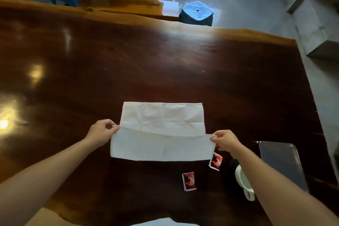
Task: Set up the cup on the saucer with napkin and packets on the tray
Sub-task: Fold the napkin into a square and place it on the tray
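— Where is the napkin (162,121)?
— On the desk (165,69), its near edge lifted: the left hand (101,133) pinches one corner, the right hand (226,141) the other.
— The rest?
— Two packets (189,181) lie nearer; cup (240,178) and tray (280,163) sit at the right.

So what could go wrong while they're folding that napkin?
The napkin is held only at two corners, pinched by the left hand and the right hand, so the fold may land crooked. Its lifted edge overlaps one red packet and could sweep it along. The right forearm passes over the white cup; lowering it might knock the cup.
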The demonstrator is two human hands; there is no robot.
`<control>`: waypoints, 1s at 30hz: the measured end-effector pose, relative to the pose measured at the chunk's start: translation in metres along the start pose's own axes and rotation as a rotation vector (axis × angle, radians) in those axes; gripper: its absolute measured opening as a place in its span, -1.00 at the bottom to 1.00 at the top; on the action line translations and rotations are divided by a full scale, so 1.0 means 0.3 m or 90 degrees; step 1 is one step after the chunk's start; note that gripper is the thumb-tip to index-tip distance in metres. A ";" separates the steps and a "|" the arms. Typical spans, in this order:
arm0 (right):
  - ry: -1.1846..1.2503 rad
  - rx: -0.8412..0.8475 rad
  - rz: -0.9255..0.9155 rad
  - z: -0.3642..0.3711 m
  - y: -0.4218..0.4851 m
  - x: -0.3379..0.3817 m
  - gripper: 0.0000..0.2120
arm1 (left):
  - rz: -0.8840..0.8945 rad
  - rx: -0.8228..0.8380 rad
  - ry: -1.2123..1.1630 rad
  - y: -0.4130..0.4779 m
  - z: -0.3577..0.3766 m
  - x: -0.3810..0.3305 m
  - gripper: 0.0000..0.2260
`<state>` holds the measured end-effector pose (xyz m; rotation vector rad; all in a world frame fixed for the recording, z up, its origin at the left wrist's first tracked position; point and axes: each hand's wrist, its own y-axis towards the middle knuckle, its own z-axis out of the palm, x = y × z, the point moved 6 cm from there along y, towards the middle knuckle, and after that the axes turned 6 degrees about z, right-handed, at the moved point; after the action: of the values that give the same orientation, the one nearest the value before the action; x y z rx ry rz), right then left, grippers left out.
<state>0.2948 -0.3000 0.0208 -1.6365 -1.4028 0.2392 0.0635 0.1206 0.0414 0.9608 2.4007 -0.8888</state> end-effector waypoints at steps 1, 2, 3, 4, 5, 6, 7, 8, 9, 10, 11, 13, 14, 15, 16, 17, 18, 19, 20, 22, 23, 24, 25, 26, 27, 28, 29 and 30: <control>0.050 -0.011 0.001 -0.011 0.015 0.021 -0.93 | -0.025 -0.026 -0.050 0.028 -0.007 -0.002 -0.90; 0.100 -0.021 0.003 -0.020 0.031 0.043 -0.93 | -0.049 -0.047 -0.100 0.056 -0.009 0.001 -0.91; 0.148 -0.030 0.005 -0.026 0.049 0.064 -0.93 | -0.072 -0.063 -0.144 0.082 -0.006 0.005 -0.91; 0.189 -0.039 0.010 -0.031 0.069 0.085 -0.92 | -0.095 -0.076 -0.181 0.104 -0.001 0.006 -0.91; 0.223 -0.048 0.017 -0.032 0.093 0.104 -0.91 | -0.117 -0.087 -0.211 0.128 0.008 0.007 -0.90; 0.248 -0.055 0.026 -0.031 0.115 0.121 -0.91 | -0.139 -0.099 -0.237 0.153 0.019 0.009 -0.90; 0.268 -0.060 0.035 -0.026 0.141 0.135 -0.91 | -0.160 -0.108 -0.259 0.176 0.031 0.012 -0.89; 0.281 -0.065 0.044 -0.019 0.169 0.145 -0.91 | -0.182 -0.114 -0.276 0.202 0.047 0.017 -0.89; 0.288 -0.071 0.051 -0.013 0.198 0.154 -0.91 | -0.199 -0.118 -0.286 0.230 0.063 0.025 -0.89; 0.288 -0.077 0.055 -0.006 0.226 0.161 -0.91 | -0.211 -0.119 -0.291 0.254 0.077 0.030 -0.89; 0.283 -0.085 0.058 0.000 0.255 0.165 -0.91 | -0.220 -0.116 -0.292 0.279 0.093 0.035 -0.90; 0.267 -0.101 0.062 0.014 0.313 0.172 -0.89 | -0.228 -0.113 -0.283 0.329 0.119 0.045 -0.90; 0.255 -0.107 0.064 0.021 0.339 0.176 -0.89 | -0.229 -0.112 -0.274 0.349 0.128 0.046 -0.90; 0.241 -0.116 0.064 0.027 0.363 0.182 -0.89 | -0.231 -0.111 -0.264 0.368 0.137 0.052 -0.89; 0.226 -0.124 0.062 0.034 0.385 0.190 -0.89 | -0.231 -0.110 -0.254 0.385 0.144 0.056 -0.89; 0.213 -0.131 0.061 0.040 0.407 0.196 -0.89 | -0.229 -0.111 -0.247 0.399 0.149 0.057 -0.89; 0.203 -0.141 0.058 0.045 0.425 0.204 -0.88 | -0.225 -0.115 -0.237 0.412 0.153 0.059 -0.89; 0.189 -0.156 0.053 0.047 0.438 0.214 -0.87 | -0.215 -0.123 -0.215 0.424 0.152 0.058 -0.88; 0.172 -0.180 0.042 0.047 0.450 0.224 -0.86 | -0.199 -0.132 -0.179 0.434 0.149 0.052 -0.87; 0.126 -0.228 0.008 0.048 0.462 0.248 -0.83 | -0.164 -0.150 -0.123 0.454 0.147 0.048 -0.85; 0.099 -0.245 -0.010 0.051 0.464 0.261 -0.82 | -0.156 -0.153 -0.117 0.461 0.150 0.047 -0.85; 0.070 -0.260 -0.028 0.058 0.466 0.273 -0.81 | -0.156 -0.156 -0.114 0.466 0.156 0.049 -0.85; 0.042 -0.273 -0.043 0.066 0.467 0.285 -0.80 | -0.160 -0.159 -0.108 0.470 0.160 0.052 -0.85; 0.014 -0.285 -0.052 0.075 0.471 0.294 -0.79 | -0.165 -0.168 -0.102 0.473 0.164 0.054 -0.85; -0.011 -0.295 -0.058 0.083 0.475 0.302 -0.79 | -0.171 -0.174 -0.095 0.473 0.168 0.056 -0.85; -0.031 -0.304 -0.061 0.088 0.480 0.309 -0.79 | -0.171 -0.181 -0.084 0.473 0.169 0.053 -0.85; -0.050 -0.309 -0.060 0.095 0.488 0.314 -0.78 | -0.170 -0.185 -0.072 0.471 0.170 0.050 -0.86; -0.066 -0.313 -0.058 0.100 0.497 0.318 -0.78 | -0.166 -0.189 -0.065 0.469 0.171 0.047 -0.86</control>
<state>0.4061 -0.1894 -0.0665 -1.9680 -1.7045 -0.0852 0.1620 0.1708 -0.0606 0.4899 2.5125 -0.6221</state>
